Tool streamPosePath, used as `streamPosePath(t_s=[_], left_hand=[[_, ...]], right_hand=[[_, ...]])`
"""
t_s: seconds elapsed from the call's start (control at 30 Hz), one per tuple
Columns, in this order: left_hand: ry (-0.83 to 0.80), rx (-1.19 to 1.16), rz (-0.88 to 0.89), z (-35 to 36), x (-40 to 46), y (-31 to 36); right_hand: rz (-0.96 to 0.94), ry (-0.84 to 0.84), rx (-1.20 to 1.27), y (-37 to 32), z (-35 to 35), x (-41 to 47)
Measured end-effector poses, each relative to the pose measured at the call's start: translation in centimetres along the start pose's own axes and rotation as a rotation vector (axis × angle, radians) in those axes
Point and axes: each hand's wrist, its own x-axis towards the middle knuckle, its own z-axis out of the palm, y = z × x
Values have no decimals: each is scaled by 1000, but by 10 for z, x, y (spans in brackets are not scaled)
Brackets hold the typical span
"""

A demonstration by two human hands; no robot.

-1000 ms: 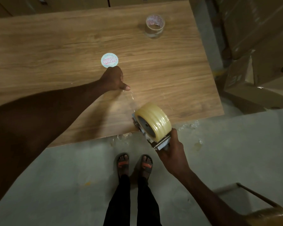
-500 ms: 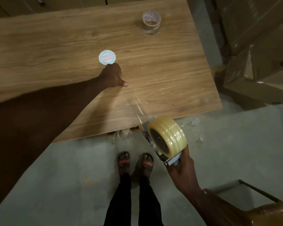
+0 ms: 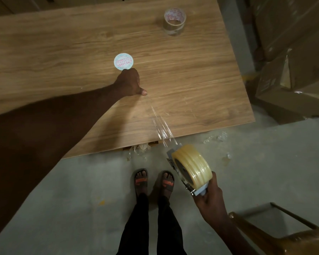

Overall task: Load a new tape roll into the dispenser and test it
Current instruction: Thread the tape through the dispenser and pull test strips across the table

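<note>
My right hand (image 3: 212,201) grips the handle of the tape dispenser (image 3: 198,191), held off the table's near edge above the floor. A full yellowish clear tape roll (image 3: 193,166) sits on it. A clear tape strip (image 3: 162,126) stretches from the dispenser up over the wooden table (image 3: 63,43) to my left hand (image 3: 130,83). That hand rests on the table with its fingers curled and its thumb pinning the strip's end to the wood. A nearly spent tape roll (image 3: 175,22) stands at the far right of the table. A round printed label (image 3: 123,61) lies just beyond my left hand.
Cardboard boxes (image 3: 293,70) are stacked to the right of the table. A wooden chair (image 3: 293,236) stands at the lower right. Crumpled tape scraps (image 3: 215,138) lie on the concrete floor by the table edge. My sandalled feet (image 3: 155,181) are below.
My right hand has pulled the dispenser back and to the right, off the table edge, drawing out a longer strip. My left hand has stayed in place on the strip's end.
</note>
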Motion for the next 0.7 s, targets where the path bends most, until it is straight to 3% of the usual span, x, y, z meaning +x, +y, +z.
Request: streamPosePath(t_s=[0.2, 0.37, 0.7], left_hand=[[-17, -38, -34, 1, -2, 0], [-90, -102, -126, -3, -1, -1], [-193, -275, -288, -14, 0, 6]], right_hand=[[29, -3, -10, 9, 1, 7], [78, 16, 147, 5, 10, 19], [487, 75, 410, 34, 36, 1]])
